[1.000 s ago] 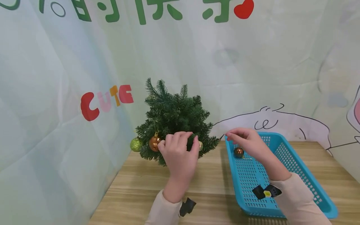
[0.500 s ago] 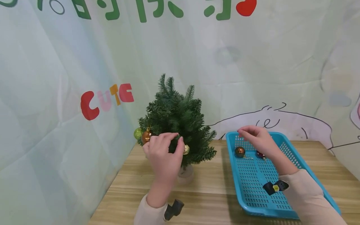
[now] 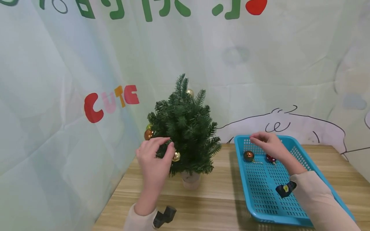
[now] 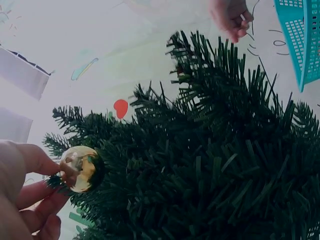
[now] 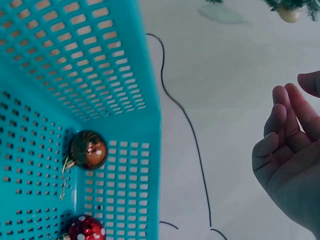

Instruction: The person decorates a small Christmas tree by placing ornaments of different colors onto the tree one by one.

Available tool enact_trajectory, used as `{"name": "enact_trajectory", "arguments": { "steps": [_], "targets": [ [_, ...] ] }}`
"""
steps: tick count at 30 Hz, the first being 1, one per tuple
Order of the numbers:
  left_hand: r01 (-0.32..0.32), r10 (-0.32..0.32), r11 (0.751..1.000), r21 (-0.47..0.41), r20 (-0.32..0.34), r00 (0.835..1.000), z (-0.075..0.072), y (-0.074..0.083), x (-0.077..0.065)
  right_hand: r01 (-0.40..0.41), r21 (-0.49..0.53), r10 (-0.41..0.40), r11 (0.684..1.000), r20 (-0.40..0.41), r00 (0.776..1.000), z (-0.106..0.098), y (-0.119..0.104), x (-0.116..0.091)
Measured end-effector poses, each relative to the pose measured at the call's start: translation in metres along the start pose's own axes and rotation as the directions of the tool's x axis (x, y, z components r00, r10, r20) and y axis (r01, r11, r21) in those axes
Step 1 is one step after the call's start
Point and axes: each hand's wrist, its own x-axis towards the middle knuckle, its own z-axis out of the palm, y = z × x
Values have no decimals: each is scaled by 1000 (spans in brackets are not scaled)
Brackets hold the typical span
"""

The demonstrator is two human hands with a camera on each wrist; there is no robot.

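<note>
A small artificial Christmas tree (image 3: 185,128) stands in a pale pot (image 3: 190,181) on the table. My left hand (image 3: 153,160) is at its lower left, thumb and fingers pinching a branch tip. Right at those fingertips hangs a shiny gold ball ornament (image 4: 82,169). An orange ball (image 3: 148,134) and part of a green one (image 3: 149,127) show at the tree's left side, and another gold ball (image 3: 189,93) near the top. My right hand (image 3: 270,145) hovers over the far end of the blue basket (image 3: 245,192), its fingers loosely bent around nothing.
In the basket lie a brown ball ornament (image 3: 248,156) and a red one with white dots (image 3: 270,158). A printed cloth backdrop (image 3: 260,80) hangs close behind and to the left of the wooden table (image 3: 214,205).
My left hand has moved left with the branch, and the tree has turned, carrying its ornaments leftward. A gold ball has come into sight near the top. My right hand has shifted right over the basket.
</note>
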Motion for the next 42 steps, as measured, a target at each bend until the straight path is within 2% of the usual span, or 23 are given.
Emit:
{"name": "enact_trajectory", "arguments": {
  "steps": [7,14,24,33,37,42],
  "targets": [
    [23,-22,1000,-15,24,999,-8,-9,4,18,-52,-17,998,18,1000,-1,22,8],
    [90,-89,995,-31,24,996,-13,-15,5,-27,-110,34,994,67,997,1,44,11],
    [141,-141,988,-65,6,990,-19,-23,8,-73,-84,84,994,131,988,10,64,19],
    [204,-204,978,-50,2,979,-16,-23,5,-57,-139,80,989,167,983,18,88,33],
    [203,-204,978,-41,-22,979,-13,-21,3,-86,-148,110,985,166,980,14,103,40],
    [149,-151,988,-45,-67,986,-12,-13,-1,-121,-168,148,978,163,975,12,125,48]
  ]
}}
